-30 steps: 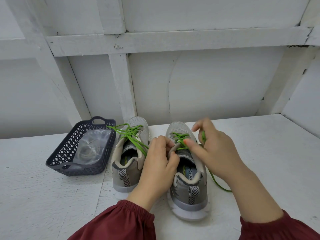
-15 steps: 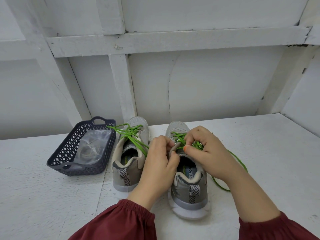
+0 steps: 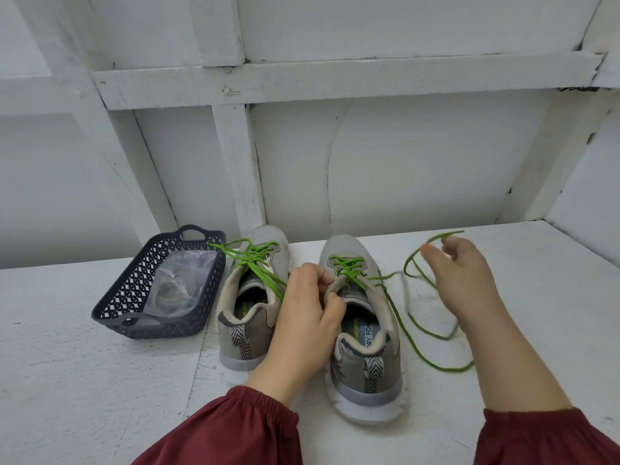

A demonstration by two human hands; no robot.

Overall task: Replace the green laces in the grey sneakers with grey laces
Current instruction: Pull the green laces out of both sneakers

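On the shelf (image 3: 67, 364), left grip (image 3: 308, 317) pinches sneaker edge (image 3: 335, 286), right grip (image 3: 459, 273) pinches green lace (image 3: 401, 315)

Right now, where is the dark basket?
In the head view the dark basket sits on the white shelf, at the left, close beside the left grey sneaker, with a clear bag inside it.

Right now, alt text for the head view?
A person's left hand grips the top edge of the right grey sneaker while the right hand holds the free end of its green lace, which loops loose over the white table. The left grey sneaker is laced in green; beside it, a dark basket holds a clear bag.
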